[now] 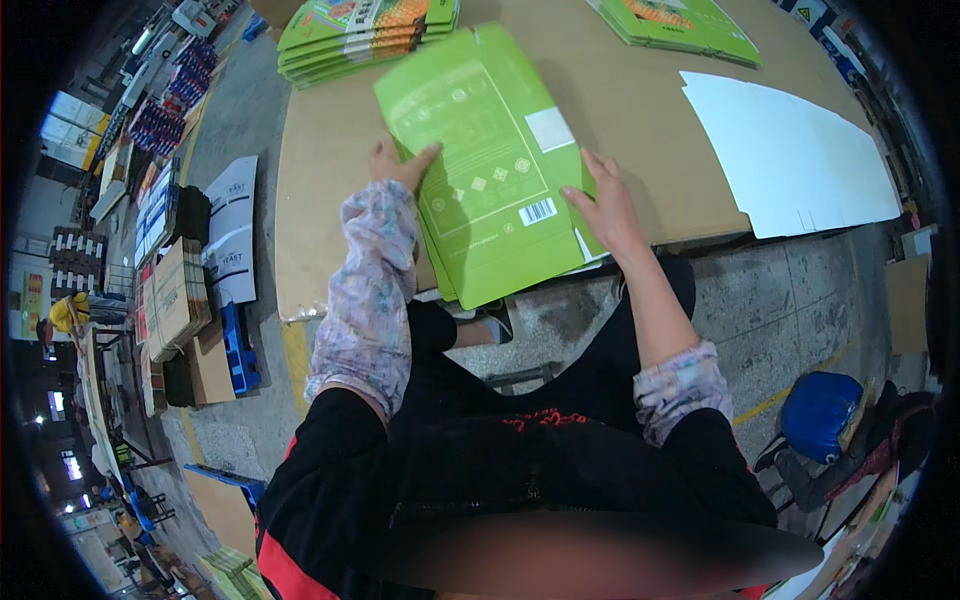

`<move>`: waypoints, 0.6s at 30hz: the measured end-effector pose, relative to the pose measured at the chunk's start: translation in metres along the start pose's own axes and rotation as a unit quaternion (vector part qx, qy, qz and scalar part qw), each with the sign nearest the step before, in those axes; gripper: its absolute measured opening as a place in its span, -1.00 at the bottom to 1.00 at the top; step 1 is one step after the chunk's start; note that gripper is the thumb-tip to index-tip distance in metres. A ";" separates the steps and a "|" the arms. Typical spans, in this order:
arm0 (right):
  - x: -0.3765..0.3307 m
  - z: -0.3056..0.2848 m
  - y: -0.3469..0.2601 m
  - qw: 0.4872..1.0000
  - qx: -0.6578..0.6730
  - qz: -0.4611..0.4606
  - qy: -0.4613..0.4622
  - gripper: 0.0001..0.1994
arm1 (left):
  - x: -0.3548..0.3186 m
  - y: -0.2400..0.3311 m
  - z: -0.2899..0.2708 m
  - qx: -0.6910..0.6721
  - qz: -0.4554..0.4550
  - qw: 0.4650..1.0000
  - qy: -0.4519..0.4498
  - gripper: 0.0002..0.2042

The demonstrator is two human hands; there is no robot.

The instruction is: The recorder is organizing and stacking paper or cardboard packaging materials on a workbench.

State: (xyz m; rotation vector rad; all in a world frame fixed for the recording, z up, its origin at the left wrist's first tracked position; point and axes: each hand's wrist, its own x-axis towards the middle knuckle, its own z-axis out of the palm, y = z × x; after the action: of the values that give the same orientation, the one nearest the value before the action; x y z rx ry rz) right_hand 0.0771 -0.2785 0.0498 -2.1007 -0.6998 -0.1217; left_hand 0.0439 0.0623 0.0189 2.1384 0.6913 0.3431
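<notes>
A flat green printed carton, with a barcode and a white label patch, is held tilted over the front edge of the brown-topped table. At least one more green carton edge shows beneath it. My left hand grips its left side, thumb on the face and fingers partly hidden at the edge. Its right edge sits in my right hand, thumb on top, fingers along and behind the side.
A stack of flat green cartons lies at the table's far left, a smaller stack at the far right. A white sheet overhangs the right front edge. Bundled cardboard stands on the floor left; a blue stool is at right.
</notes>
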 end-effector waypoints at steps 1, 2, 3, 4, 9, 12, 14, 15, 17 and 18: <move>0.003 0.007 0.021 0.997 -0.080 0.011 -0.002 -0.38 | 0.000 -0.007 0.019 -0.007 -0.004 0.999 -0.039 -0.07; 0.002 0.014 0.031 0.997 -0.080 0.013 0.005 -0.38 | -0.009 -0.008 0.030 -0.006 0.002 0.999 -0.041 -0.07; -0.002 0.019 0.037 0.996 -0.088 0.022 0.005 -0.39 | -0.021 -0.007 0.037 -0.007 0.063 0.998 -0.013 -0.07; -0.005 0.025 0.037 0.995 -0.091 0.030 0.001 -0.40 | -0.030 -0.006 0.039 -0.005 0.120 0.993 0.017 -0.07; -0.033 0.007 0.023 0.993 -0.063 0.097 0.017 -0.37 | -0.071 0.059 0.036 -0.282 -0.003 0.947 -0.155 -0.06; -0.048 -0.004 0.030 0.988 -0.095 0.114 0.039 -0.39 | -0.088 0.060 0.065 -0.302 0.030 0.940 -0.153 -0.08; -0.058 -0.003 0.032 0.950 -0.304 0.056 0.048 -0.44 | -0.111 0.066 0.088 0.119 0.187 0.974 0.050 -0.19; -0.064 -0.003 0.034 0.948 -0.308 0.069 0.043 -0.44 | -0.124 0.098 0.081 0.179 0.182 0.967 -0.014 -0.17; -0.062 -0.005 0.034 0.935 -0.354 0.028 -0.006 -0.47 | -0.121 0.116 0.090 0.237 0.264 0.934 -0.030 -0.19; -0.063 -0.006 0.034 0.934 -0.356 0.034 -0.009 -0.47 | -0.116 0.120 0.099 0.294 0.343 0.891 -0.039 -0.21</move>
State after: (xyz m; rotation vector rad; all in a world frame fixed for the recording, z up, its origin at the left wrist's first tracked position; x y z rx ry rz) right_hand 0.0435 -0.3256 0.0072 -2.8177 -0.6498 -0.3618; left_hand 0.0389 -0.1282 0.0540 2.9310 -0.0691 0.4525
